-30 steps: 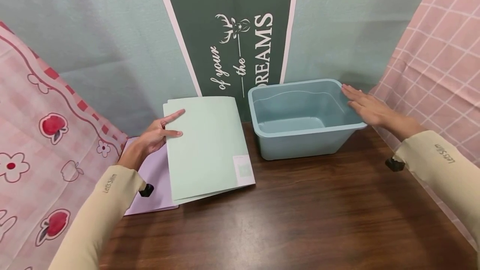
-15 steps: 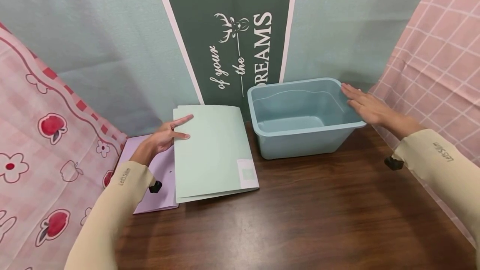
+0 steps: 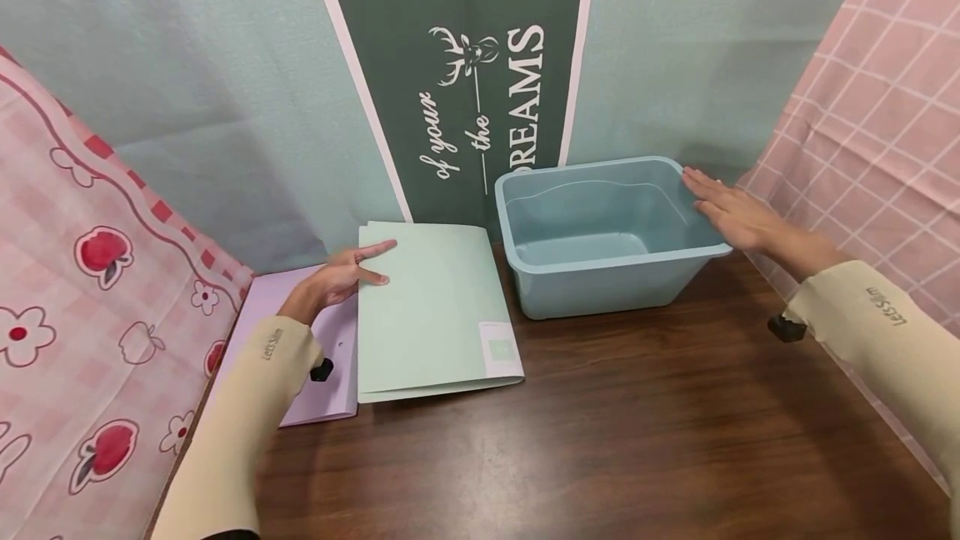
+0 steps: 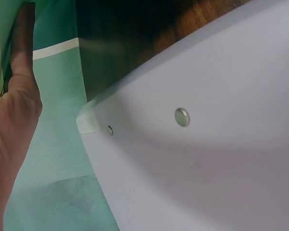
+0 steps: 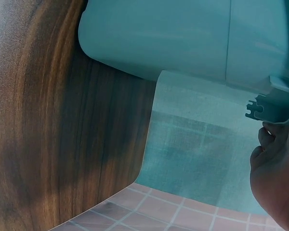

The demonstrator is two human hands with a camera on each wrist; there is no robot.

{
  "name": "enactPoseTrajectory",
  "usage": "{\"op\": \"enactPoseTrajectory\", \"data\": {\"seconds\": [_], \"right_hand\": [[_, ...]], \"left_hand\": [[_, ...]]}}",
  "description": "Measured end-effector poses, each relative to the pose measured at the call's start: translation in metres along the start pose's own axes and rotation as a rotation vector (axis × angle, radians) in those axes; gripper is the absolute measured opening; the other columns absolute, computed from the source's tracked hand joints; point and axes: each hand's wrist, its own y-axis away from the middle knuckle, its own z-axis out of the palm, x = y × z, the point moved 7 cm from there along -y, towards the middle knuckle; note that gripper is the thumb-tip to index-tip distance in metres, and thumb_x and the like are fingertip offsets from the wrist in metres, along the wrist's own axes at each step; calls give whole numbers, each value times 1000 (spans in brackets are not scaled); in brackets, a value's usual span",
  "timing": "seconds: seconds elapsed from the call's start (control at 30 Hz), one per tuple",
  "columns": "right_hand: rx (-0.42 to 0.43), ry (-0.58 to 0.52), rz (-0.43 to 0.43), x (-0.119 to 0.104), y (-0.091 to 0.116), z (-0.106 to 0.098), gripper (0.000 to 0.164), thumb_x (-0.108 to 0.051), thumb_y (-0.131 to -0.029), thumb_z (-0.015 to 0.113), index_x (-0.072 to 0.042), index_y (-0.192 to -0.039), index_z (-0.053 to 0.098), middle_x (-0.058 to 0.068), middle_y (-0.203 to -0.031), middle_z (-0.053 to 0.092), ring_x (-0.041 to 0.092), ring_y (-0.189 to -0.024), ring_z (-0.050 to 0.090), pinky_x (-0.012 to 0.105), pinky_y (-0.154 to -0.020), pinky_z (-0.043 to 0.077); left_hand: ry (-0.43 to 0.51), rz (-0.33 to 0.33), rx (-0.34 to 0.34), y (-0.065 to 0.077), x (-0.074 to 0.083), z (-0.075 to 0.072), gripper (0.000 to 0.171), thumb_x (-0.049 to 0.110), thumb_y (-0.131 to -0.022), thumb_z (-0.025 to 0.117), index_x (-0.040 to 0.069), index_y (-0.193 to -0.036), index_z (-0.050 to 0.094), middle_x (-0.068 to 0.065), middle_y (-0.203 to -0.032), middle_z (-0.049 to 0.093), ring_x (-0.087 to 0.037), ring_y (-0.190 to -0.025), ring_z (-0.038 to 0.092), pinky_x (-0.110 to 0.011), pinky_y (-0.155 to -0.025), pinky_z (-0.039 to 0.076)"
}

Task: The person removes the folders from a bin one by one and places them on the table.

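My left hand (image 3: pixel 339 280) pinches a pale mint-green folder (image 3: pixel 435 315) by its left edge, thumb and index finger lying on the front cover. The other fingers are hidden behind it in the head view. The folder stands tilted, its lower edge slightly parted, with a small label (image 3: pixel 501 348) at the bottom right corner. Behind and left of it a lilac folder (image 3: pixel 337 373) lies on the table; two metal studs show on it in the left wrist view. My right hand (image 3: pixel 738 213) rests with extended fingers on the right rim of a blue plastic bin (image 3: pixel 600 286).
The bin is open at the top, with nothing visible inside. Dark wooden table (image 3: pixel 570 440) extends in front. A green and grey-blue cloth (image 3: pixel 247 90) hangs behind; pink patterned cloth (image 3: pixel 67 273) borders the left and pink checked cloth (image 3: pixel 892 107) the right.
My left hand has moved right and slightly down with the mint-green folder, uncovering more of the lilac folder. The right hand and the bin have stayed in place.
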Motion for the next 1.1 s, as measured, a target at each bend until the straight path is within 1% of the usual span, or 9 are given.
{"op": "enactPoseTrajectory", "data": {"seconds": [0.33,0.57,0.6,0.7,0.77,0.8,0.87,0.97,1.1], "right_hand": [[2,4,6,-3,-1,1,58,-22,-115,25,4,-166,13,22,-175,5,52,-158,9,67,-127,4],[16,5,2,-1,-2,2,58,-20,-115,25,5,-166,14,22,-175,5,51,-158,10,62,-129,3],[20,5,1,-1,-3,1,58,-20,-115,26,5,-166,14,22,-175,5,51,-158,10,62,-129,3],[24,3,-2,-2,-3,1,58,-20,-115,26,5,-166,15,22,-175,6,51,-158,10,62,-130,4],[21,3,3,-2,-4,1,58,-20,-115,26,5,-166,14,22,-175,5,51,-159,9,62,-129,4],[19,1,6,-2,-3,1,58,-20,-115,26,5,-166,14,22,-175,5,51,-159,9,62,-130,3],[17,0,10,-2,-3,2,58,-20,-115,26,4,-166,13,22,-175,4,50,-159,8,61,-130,2],[21,-3,8,-2,-3,2,58,-19,-115,26,5,-166,13,22,-175,5,50,-159,9,59,-130,2],[28,-9,0,-4,-3,1,58,-19,-115,27,5,-166,14,23,-175,6,50,-159,9,58,-131,2]], "left_hand": [[-127,-26,1,-11,-11,-3,84,-3,-92,77,22,-164,43,-12,-167,42,-5,-41,24,-20,-40,26],[-184,-33,31,-17,-20,-4,85,0,-90,80,24,-164,44,-18,-158,52,-4,-45,24,-20,-45,28],[-187,-32,31,-18,-22,-4,86,-1,-91,80,24,-164,42,-18,-158,51,-1,-48,31,-19,-47,33],[-182,-32,30,-19,-25,-3,88,-2,-91,79,22,-166,38,-19,-161,47,2,-72,53,-17,-65,48],[-189,-32,34,-20,-26,-2,89,-2,-91,78,21,-166,37,-19,-163,44,-4,-96,60,-20,-83,53],[-192,-32,31,-20,-27,-2,89,-2,-91,78,21,-167,36,-19,-165,42,-8,-112,60,-24,-93,53],[-209,-28,39,-20,-27,-1,90,-2,-91,78,20,-167,34,-20,-167,38,-20,-126,56,-33,-105,50],[-236,-16,55,-20,-27,-1,92,-3,-91,78,17,-168,31,-23,-171,28,-33,-148,41,-47,-121,39],[-313,9,94,-19,-25,-1,93,-2,-90,79,12,-167,31,-24,-174,16,-41,-159,21,-56,-128,23]]}}
